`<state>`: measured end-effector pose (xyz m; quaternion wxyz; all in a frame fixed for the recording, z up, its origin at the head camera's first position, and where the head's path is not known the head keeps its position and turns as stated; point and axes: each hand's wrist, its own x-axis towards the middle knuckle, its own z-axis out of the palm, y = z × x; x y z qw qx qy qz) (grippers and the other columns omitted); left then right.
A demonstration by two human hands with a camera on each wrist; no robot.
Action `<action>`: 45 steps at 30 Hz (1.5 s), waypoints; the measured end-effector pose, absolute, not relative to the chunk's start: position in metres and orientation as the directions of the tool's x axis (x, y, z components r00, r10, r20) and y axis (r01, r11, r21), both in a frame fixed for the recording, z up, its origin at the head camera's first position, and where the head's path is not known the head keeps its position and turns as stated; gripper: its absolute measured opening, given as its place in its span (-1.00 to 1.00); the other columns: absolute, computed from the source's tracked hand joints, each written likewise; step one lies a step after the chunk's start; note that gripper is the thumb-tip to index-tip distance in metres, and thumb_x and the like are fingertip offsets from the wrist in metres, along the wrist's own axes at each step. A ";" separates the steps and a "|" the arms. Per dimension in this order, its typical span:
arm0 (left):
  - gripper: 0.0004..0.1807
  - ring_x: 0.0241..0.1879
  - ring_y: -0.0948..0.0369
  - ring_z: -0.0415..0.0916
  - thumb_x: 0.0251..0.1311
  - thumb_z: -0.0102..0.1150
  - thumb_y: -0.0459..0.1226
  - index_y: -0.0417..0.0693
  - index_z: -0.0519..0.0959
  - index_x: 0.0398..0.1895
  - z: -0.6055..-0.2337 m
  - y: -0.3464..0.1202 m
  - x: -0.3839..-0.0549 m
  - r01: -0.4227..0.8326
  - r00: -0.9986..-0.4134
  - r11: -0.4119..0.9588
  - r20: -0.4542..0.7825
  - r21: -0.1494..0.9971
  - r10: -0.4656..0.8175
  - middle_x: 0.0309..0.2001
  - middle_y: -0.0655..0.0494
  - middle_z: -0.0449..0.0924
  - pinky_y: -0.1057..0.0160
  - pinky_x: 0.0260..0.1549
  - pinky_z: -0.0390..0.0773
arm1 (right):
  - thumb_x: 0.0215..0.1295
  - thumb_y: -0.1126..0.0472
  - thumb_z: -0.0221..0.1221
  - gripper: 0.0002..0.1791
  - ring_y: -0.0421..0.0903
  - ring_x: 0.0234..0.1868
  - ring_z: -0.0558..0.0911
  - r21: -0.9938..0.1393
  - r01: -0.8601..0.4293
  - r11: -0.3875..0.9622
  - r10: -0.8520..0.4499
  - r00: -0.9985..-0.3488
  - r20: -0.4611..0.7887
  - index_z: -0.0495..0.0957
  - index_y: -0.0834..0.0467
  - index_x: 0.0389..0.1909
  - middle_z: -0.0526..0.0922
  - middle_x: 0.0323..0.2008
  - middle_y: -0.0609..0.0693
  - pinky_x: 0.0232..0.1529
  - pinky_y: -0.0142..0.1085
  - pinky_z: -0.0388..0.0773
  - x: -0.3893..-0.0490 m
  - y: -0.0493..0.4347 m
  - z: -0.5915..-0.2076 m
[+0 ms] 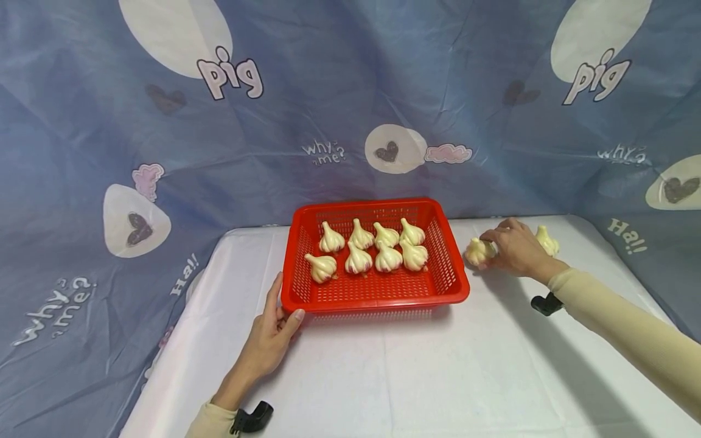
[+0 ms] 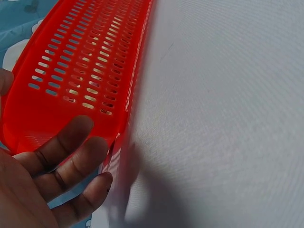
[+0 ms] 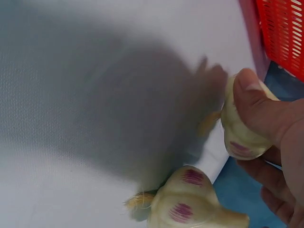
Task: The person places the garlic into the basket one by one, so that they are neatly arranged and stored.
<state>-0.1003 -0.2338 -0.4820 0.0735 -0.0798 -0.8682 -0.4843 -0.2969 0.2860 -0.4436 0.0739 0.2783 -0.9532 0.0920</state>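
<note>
Beside the front left corner of a red plastic basket [image 1: 378, 302] is my left hand [image 1: 268, 340]. Its thumb lies at the front rim and its index finger along the left side, gripping the corner. The left wrist view shows the other fingers [image 2: 71, 175] bent close to the slotted wall. To the right of the basket my right hand [image 1: 515, 248] holds a garlic bulb [image 1: 477, 252] between thumb and fingers. In the right wrist view, the thumb [image 3: 249, 90] presses on this pale, purple-streaked bulb, roots showing. A second garlic bulb [image 1: 546, 241] rests on the table behind that hand.
Several garlic bulbs [image 1: 358, 260] sit inside the basket, mostly in two rows, one [image 1: 321, 267] nearer the left wall. A white cloth covers the table [image 1: 383, 377]. Blue printed fabric [image 1: 328, 91] hangs right behind the table and at its sides.
</note>
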 end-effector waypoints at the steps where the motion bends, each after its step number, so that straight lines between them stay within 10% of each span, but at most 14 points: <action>1: -0.07 -0.60 0.40 0.33 0.57 0.17 -0.18 0.25 -0.18 0.77 -0.482 -0.234 -0.100 0.213 -0.976 0.518 0.208 0.829 0.068 -0.53 0.26 0.46 0.33 -0.53 0.37 | -0.13 0.11 0.70 -0.36 0.38 0.11 0.51 -0.147 -0.547 0.824 -0.517 -0.832 0.202 0.74 0.29 0.00 0.81 -0.12 0.19 0.15 0.34 0.40 -0.297 0.286 -0.442; 14: -0.07 -0.61 0.41 0.32 0.57 0.18 -0.20 0.24 -0.18 0.77 -0.483 -0.234 -0.100 0.227 -0.972 0.508 0.222 0.831 0.073 -0.53 0.26 0.44 0.34 -0.56 0.35 | -0.11 -0.11 0.69 -0.39 0.19 0.01 0.49 -0.326 -0.497 0.804 -0.440 -0.866 0.236 0.80 0.19 -0.10 0.84 -0.20 0.04 0.01 0.02 0.30 -0.293 0.281 -0.431; 45: -0.06 -0.60 0.39 0.33 0.57 0.18 -0.20 0.26 -0.20 0.77 -0.481 -0.234 -0.100 0.222 -0.974 0.498 0.211 0.838 0.080 -0.53 0.24 0.45 0.31 -0.48 0.38 | -0.02 -0.18 0.65 -0.30 0.17 0.04 0.40 -0.532 -0.367 0.763 -0.271 -0.929 0.251 0.75 0.20 0.03 0.80 0.02 0.20 -0.08 -0.02 0.29 -0.285 0.239 -0.390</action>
